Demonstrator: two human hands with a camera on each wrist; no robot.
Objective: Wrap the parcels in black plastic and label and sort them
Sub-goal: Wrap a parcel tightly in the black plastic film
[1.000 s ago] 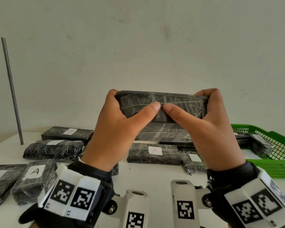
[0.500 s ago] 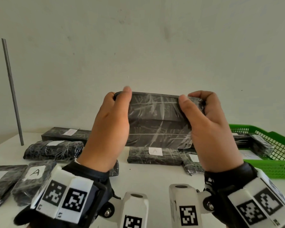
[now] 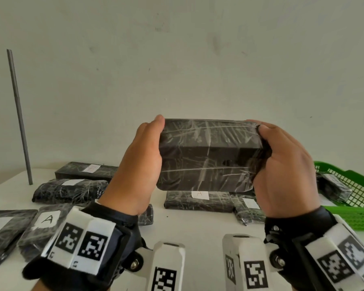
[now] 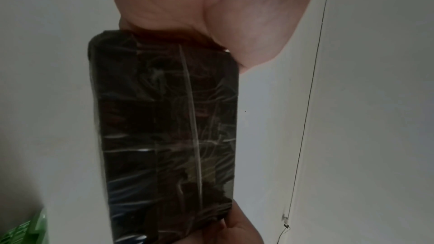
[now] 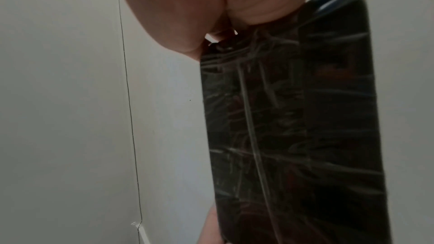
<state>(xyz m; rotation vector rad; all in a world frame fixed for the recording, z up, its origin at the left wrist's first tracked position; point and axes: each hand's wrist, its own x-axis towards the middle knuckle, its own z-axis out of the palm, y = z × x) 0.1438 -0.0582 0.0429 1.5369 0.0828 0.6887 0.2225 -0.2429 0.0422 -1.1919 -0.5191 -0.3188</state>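
Parcel (image 3: 208,154) in black wrap held above bench (image 3: 198,227): left hand (image 3: 139,164) and right hand (image 3: 282,164) grip its ends. Fingertips hidden behind it; no label visible.

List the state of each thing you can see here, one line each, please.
Held parcel: wrapped, no label showing, lifted above the table.
Left hand: grips the parcel's left end.
Right hand: grips its right end.
Parcel behind it: wrapped, labelled A, lying flat.
Green basket: holds a wrapped parcel.
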